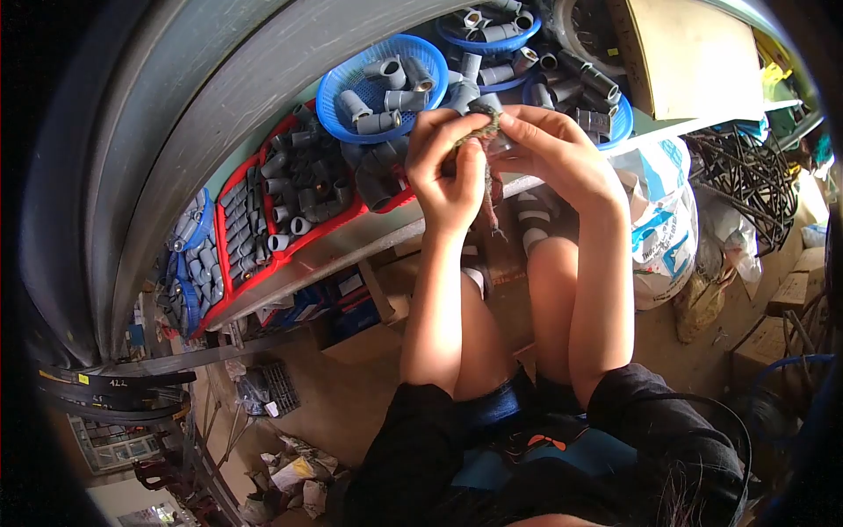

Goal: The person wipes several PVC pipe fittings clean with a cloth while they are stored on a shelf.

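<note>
My left hand [450, 171] is closed, thumb and fingers pinching a small, frayed green and reddish rag [490, 195] whose thin end hangs down below the fingers. From the other side my right hand [558, 158] closes on the same bunched rag, the two hands almost meeting. A grey plastic pipe fitting [468, 77] shows right above the fingertips, its lower part hidden by them. Just behind the left hand, a blue plastic basket [327, 110] holds several grey pipe fittings [386, 72].
Red trays [303, 249] of dark and grey fittings line the shelf at left. More blue baskets [625, 119] stand behind my right hand, beside a cardboard box [694, 61]. A white plastic bag [659, 255] sits at right. Boxes [364, 342] lie under the shelf.
</note>
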Demonstrator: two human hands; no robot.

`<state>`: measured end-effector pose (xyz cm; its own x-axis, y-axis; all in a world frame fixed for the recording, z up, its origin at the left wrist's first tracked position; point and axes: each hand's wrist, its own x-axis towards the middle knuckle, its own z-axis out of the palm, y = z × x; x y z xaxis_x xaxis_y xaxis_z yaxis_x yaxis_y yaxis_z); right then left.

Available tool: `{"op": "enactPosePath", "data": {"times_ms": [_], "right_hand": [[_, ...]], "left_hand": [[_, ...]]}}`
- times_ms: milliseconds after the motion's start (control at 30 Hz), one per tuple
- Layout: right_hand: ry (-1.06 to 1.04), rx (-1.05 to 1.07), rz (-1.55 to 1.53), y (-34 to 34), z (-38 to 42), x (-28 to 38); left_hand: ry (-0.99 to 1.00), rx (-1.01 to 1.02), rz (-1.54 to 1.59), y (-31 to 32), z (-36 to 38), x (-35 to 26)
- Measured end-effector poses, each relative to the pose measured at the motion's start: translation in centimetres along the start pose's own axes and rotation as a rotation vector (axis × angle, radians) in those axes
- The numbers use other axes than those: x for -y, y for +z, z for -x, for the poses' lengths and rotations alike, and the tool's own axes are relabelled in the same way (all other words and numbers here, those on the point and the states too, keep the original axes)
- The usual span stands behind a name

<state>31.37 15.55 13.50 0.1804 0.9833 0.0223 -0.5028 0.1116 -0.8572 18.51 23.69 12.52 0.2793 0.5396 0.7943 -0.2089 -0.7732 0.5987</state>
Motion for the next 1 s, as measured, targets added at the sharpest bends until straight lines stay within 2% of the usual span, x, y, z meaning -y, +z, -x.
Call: {"op": "enactPosePath", "data": {"times_ms": [133, 167, 267, 400, 533, 667, 700, 800, 833, 967, 1000], "right_hand": [[-0.069, -0.128, -0.113, -0.9, -0.1, 0.3], [-0.087, -0.134, -0.161, -0.9, -0.1, 0.4], [-0.067, -0.095, -0.144, -1.3, -0.1, 0.2], [-0.070, -0.062, -0.143, -1.5, 0.2, 0.3], [-0.015, 0.032, -0.075, -1.8, 0.2, -0.1], [-0.034, 0.128, -0.095, -2.5, 0.2, -0.4], [-0.074, 0.144, -0.112, -2.6, 0.0, -0.5], [-0.192, -0.010, -0.196, -2.1, 0.3, -0.5], [-0.161, -0.049, -0.140, -2.2, 0.2, -0.4], [-0.095, 0.167, -0.197, -3.1, -0.1, -0.7], [-0.119, 0.137, -0.197, -3.0, -0.2, -0.9]], "left_hand": [[0.017, 0.143, 0.062, 0.0, 0.2, 0.0], [-0.033, 0.137, 0.048, 0.1, 0.4, -0.4], [0.013, 0.062, 0.075, 0.4, 0.2, -0.8], [0.030, 0.066, 0.080, 0.2, 0.2, -0.7], [-0.111, 0.003, 0.158, 0.3, 0.5, -0.6], [-0.035, -0.117, 0.010, 0.9, 0.1, -0.7], [-0.023, -0.050, 0.022, 0.7, 0.1, -0.5], [-0.022, 0.150, 0.091, 0.5, 0.2, -0.9], [-0.006, 0.148, 0.078, 0.6, 0.3, -0.8], [-0.018, -0.002, 0.067, 0.7, 0.0, -0.9], [-0.062, -0.009, 0.032, 0.7, -0.3, -1.6]]}}
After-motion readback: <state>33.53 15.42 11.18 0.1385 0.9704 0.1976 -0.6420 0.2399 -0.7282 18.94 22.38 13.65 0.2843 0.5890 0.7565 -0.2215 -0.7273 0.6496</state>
